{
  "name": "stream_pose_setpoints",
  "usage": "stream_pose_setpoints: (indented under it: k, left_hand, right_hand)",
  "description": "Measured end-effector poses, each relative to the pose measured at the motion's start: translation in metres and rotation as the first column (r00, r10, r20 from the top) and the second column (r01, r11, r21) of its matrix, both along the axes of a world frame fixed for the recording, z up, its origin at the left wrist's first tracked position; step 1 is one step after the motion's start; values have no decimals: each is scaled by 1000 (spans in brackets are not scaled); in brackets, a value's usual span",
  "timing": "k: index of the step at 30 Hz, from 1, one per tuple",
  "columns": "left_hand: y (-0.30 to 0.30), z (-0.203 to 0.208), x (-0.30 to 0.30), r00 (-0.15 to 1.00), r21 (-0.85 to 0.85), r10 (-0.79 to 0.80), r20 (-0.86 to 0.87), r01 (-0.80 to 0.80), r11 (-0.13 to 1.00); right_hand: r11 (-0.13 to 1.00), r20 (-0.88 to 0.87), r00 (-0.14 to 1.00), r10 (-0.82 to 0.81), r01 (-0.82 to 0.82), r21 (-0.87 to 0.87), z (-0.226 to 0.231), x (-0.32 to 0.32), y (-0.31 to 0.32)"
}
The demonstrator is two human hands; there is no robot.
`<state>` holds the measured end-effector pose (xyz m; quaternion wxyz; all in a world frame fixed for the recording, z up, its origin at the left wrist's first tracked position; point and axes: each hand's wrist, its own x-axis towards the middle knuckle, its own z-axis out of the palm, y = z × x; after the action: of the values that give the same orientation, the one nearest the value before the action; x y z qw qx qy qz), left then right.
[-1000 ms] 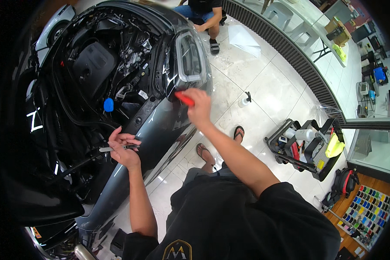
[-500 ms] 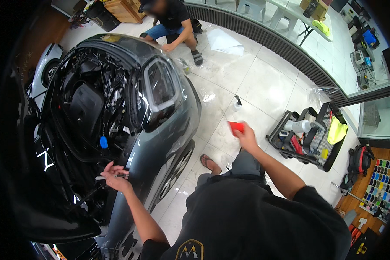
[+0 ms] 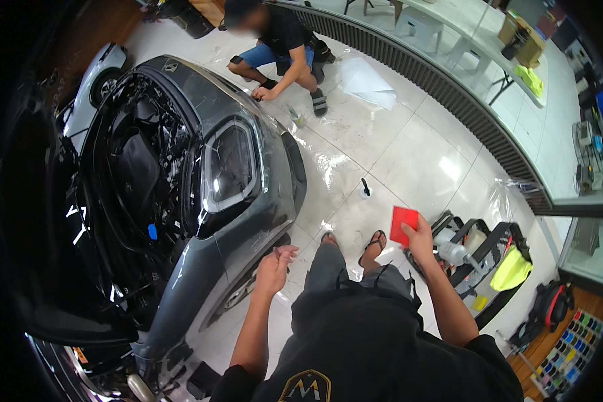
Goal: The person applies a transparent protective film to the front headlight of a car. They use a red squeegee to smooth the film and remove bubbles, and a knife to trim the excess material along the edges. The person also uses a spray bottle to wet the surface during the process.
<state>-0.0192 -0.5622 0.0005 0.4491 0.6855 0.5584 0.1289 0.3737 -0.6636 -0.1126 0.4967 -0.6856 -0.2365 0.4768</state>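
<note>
My right hand [image 3: 419, 240] grips a flat red squeegee card [image 3: 403, 221] out in front of my right leg. My left hand [image 3: 273, 269] is closed beside the car's front fender [image 3: 201, 261]; a small dark end of a slim pen-like tool shows at its fingers, the rest hidden. Neither hand touches the dark grey car. Its headlight [image 3: 231, 167] stands ahead of my left hand, and clear film with loose edges hangs over the front corner. The hood is up over the engine bay [image 3: 137, 161].
Another person [image 3: 281, 53] crouches at the car's front, a hand on the bumper. A spray bottle [image 3: 365, 190] stands on the tiled floor. To my right lies an open tool bag [image 3: 509, 234] with bottles and a yellow cloth [image 3: 512, 269]. A white sheet [image 3: 368, 82] lies farther off.
My left hand has drawn back from the engine bay's edge to outside the fender. My right hand has moved right with the red card. My view and body have shifted.
</note>
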Motion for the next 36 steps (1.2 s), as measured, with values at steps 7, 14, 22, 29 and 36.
stream_pose_setpoints:
  k: [7,14,22,29,36]
  left_hand:
    - [39,-3,57,997,-307,57,-54,-71,949]
    - [97,-39,110,966,-82,222,136,-212,974]
    - [154,-23,124,902,-69,392,178,-386,920]
    - [146,-55,117,546,3,806,-230,-828,561]
    - [103,-64,238,94,-11,972,-217,-996,93]
  right_hand:
    - [970,-156,971,181,-150,192,119,14,148]
    - [955,-266,919,291,-294,29,118,15,198]
    - [860,-345,838,423,-491,-138,134,40,298]
    - [648,-361,645,674,-750,-132,117,56,438]
    - [300,-289,285,914,-954,11,83,53,584]
